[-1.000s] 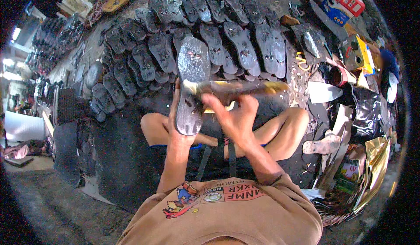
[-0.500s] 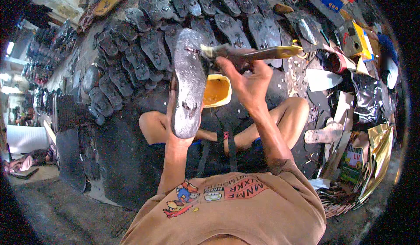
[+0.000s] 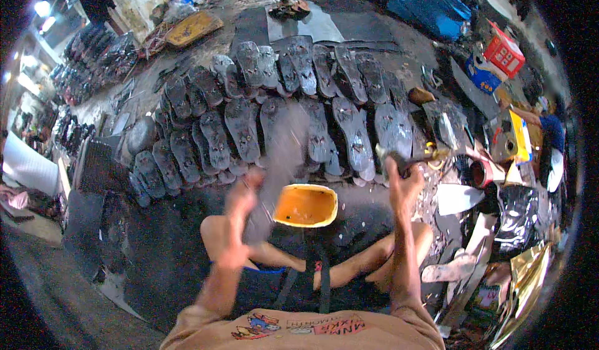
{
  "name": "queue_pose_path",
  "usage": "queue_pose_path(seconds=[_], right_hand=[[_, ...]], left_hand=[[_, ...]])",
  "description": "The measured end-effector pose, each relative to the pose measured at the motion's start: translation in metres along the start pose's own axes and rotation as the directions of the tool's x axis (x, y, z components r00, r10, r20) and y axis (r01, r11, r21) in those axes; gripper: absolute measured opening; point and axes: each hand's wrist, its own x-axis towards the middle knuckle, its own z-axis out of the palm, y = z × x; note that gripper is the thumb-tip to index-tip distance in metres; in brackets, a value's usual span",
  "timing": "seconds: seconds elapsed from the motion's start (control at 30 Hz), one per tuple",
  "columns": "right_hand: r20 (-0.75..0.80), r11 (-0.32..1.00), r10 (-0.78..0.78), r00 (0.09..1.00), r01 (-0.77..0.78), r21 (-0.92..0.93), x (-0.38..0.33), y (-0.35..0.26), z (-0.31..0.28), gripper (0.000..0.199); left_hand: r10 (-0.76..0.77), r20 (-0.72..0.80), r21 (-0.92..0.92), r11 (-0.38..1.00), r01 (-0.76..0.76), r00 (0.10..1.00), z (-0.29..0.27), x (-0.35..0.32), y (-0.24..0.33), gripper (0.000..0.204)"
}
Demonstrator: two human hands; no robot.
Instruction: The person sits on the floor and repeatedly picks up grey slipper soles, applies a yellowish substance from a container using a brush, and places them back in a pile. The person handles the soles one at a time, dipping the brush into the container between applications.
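Observation:
Smeared by motion, a dark grey shoe sole (image 3: pixel 286 141) stands up beside my left hand (image 3: pixel 240 203), whose fingers appear closed at its left edge. My right hand (image 3: pixel 405 184), off to the right, is wrapped round a brush (image 3: pixel 430 156) with a pale tip at its left end and a handle pointing right. Between my hands, in front of my crossed legs, sits a cut-open yellowish tub (image 3: pixel 306 205) with amber liquid in it. Beyond the tub, rows of dark soles (image 3: pixel 243 128) lie overlapping on the ground.
At the right are a red box (image 3: pixel 504 51), a yellow and white box (image 3: pixel 519 138), a white sheet piece (image 3: pixel 458 199) and gold sheeting (image 3: pixel 524 281). Another person (image 3: pixel 552 134) sits at the far right. A blue sack (image 3: pixel 430 6) lies at the back.
My hands have moved apart: the right one with the brush to the right, away from the sole. The left hand and sole are now blurred, and the view reaches farther ahead.

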Motion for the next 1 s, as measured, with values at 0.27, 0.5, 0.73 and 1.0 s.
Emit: queue_pose_path(seconds=[0.27,0.5,0.73,1.0], right_hand=[[0.002,0.961,0.199,0.98,-0.196,0.195,-0.009,0.057,0.033,0.028],[-0.019,0.967,0.214,0.977,-0.209,0.148,0.001,0.056,0.044,0.023],[-0.054,0.97,0.203,0.978,-0.193,0.148,0.001,0.086,0.03,0.033],[0.032,0.988,0.116,0.993,-0.119,0.1,-0.02,0.019,0.019,0.04]], left_hand=[[0.104,-0.172,-0.072,0.99,-0.118,0.98,-0.04,0.379,0.054,0.021],[0.099,-0.367,0.221,0.975,-0.017,0.925,-0.041,0.494,-0.004,0.027],[0.574,0.04,0.803,0.469,-0.368,0.818,-0.05,0.248,-0.04,0.048],[0.352,-0.46,0.762,-0.315,0.566,0.815,-0.28,-0.299,-0.07,0.097]])
